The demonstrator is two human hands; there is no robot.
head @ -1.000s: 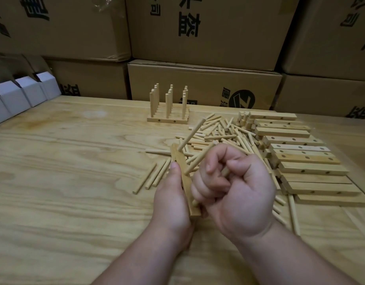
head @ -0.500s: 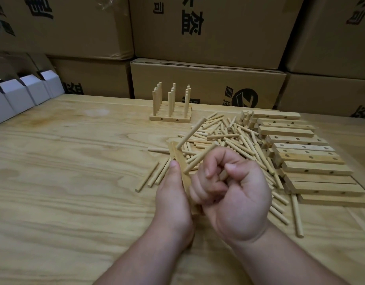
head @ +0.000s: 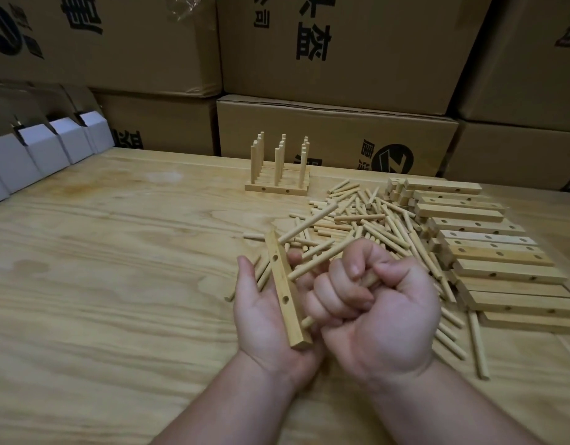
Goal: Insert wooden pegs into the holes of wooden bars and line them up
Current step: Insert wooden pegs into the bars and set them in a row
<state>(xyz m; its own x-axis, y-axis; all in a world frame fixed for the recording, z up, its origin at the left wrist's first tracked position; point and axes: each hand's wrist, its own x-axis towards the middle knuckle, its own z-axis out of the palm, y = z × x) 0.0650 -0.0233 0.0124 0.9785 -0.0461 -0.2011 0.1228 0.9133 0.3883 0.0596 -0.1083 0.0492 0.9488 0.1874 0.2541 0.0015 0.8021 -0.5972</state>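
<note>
Wood in hand: a drilled wooden bar [head: 285,292] lies across the left hand [head: 264,313], its long axis running away from the person, slightly leaning left at the far end.
Left grip: palm up, thumb on the bar's left side and fingers wrapped behind it, holding it on edge.
Pegs in the bar: two pegs [head: 309,239] slant out of its right face, up and to the right; a third shows low down near the right fist.
Right grip: the right hand [head: 373,303] is a closed fist just right of the bar, curled round a peg whose end peeks out between thumb and forefinger.
Key relation: the bar's holes lie just left of the right fist, so that hand looks set to do the pushing.
Supply: loose pegs [head: 370,220] and stacked bars [head: 489,252] lie on the surface [head: 117,252] beyond and to the right; finished bars with upright pegs [head: 279,168] stand further back.
Hidden: whether the lowest peg is fully seated, and how many pegs the fist encloses, cannot be told.
</note>
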